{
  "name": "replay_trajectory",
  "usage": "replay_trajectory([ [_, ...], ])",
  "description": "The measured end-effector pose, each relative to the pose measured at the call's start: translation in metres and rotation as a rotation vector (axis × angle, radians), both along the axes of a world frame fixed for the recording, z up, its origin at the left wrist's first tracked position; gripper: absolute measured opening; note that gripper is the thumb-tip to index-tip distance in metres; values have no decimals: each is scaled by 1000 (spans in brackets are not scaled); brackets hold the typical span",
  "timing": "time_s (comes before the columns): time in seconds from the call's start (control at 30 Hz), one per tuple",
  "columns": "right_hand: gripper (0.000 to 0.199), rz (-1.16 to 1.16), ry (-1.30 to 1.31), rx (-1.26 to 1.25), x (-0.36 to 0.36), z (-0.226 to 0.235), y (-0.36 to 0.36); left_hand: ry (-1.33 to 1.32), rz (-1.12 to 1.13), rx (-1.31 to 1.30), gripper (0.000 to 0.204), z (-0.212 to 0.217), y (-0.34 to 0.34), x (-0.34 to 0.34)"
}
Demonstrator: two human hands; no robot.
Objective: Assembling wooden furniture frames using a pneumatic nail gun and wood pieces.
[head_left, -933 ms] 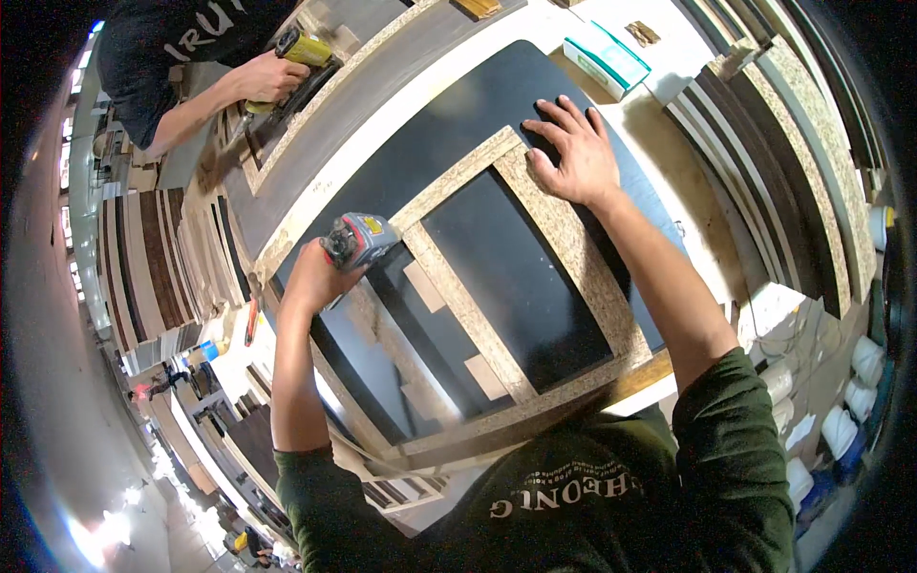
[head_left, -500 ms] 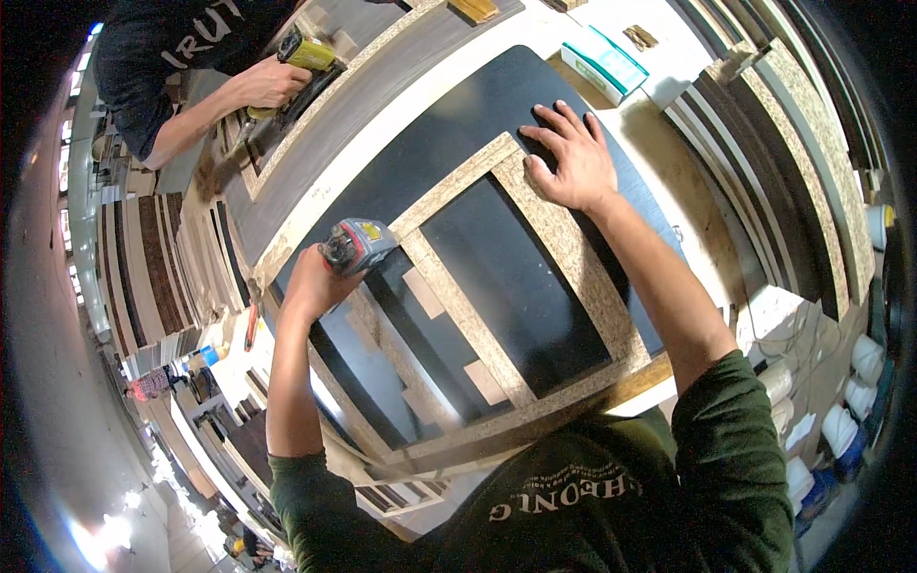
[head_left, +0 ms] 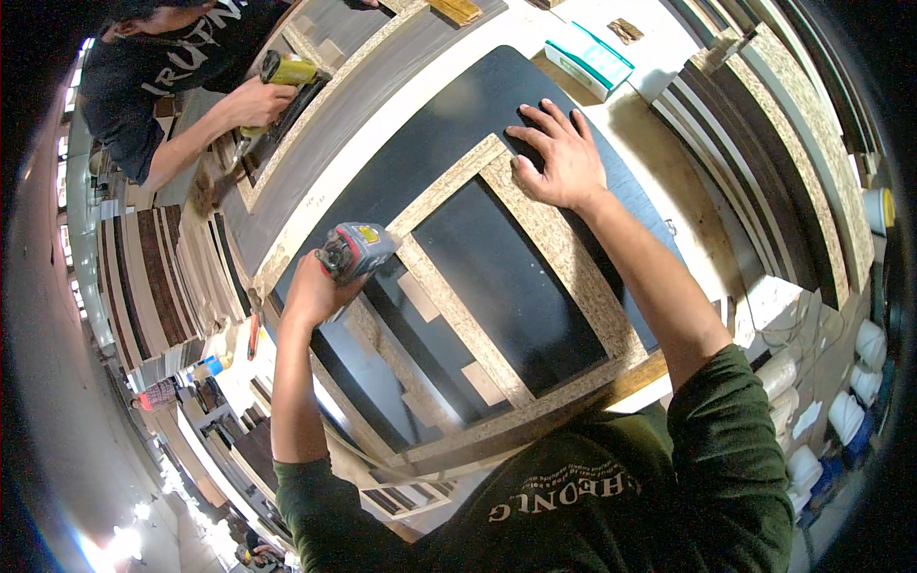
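Chipboard strips make a frame [head_left: 465, 322] lying on a black panel [head_left: 439, 143] on the worktop [head_left: 678, 153]. The left hand [head_left: 320, 289] grips a grey-and-red power tool [head_left: 361, 248] over the frame's far-left part, while the right hand [head_left: 565, 170] rests, fingers spread, at its far-right corner.

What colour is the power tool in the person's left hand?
The power tool is grey with red trim and a yellow patch; head view.
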State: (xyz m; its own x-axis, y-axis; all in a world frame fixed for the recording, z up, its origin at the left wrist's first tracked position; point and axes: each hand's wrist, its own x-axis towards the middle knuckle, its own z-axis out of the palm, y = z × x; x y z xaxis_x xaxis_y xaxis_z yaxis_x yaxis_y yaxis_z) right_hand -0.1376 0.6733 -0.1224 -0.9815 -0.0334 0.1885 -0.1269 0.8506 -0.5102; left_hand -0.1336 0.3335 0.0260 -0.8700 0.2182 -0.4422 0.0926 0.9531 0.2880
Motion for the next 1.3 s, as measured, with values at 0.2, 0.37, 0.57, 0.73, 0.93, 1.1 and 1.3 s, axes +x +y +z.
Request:
replay_trajectory([
  [0.2, 47, 9, -2, -22, 0, 4, -2, 5, -52, -39, 27, 2, 3, -6],
  [0.37, 44, 2, 6, -16, 0, 5, 0, -63, 124, 110, 36, 7, 8, -7],
  [0.57, 43, 133, -1, -26, 0, -3, 6, -32, 65, 96, 35, 10, 68, -18],
  [0.73, 43, 146, 31, -73, 0, -4, 7, -4, -4, 189, 34, 5, 112, -35],
  [0.93, 42, 116, 29, -129, 2, -3, 7, -89, -5, 151, 37, -8, 125, -51],
  [1.1, 43, 114, 27, -124, 2, -3, 9, -60, 9, 89, 38, -10, 136, -51],
  [1.3, 43, 119, 9, -122, 2, 0, 7, -78, -5, 94, 39, -10, 132, -54],
])
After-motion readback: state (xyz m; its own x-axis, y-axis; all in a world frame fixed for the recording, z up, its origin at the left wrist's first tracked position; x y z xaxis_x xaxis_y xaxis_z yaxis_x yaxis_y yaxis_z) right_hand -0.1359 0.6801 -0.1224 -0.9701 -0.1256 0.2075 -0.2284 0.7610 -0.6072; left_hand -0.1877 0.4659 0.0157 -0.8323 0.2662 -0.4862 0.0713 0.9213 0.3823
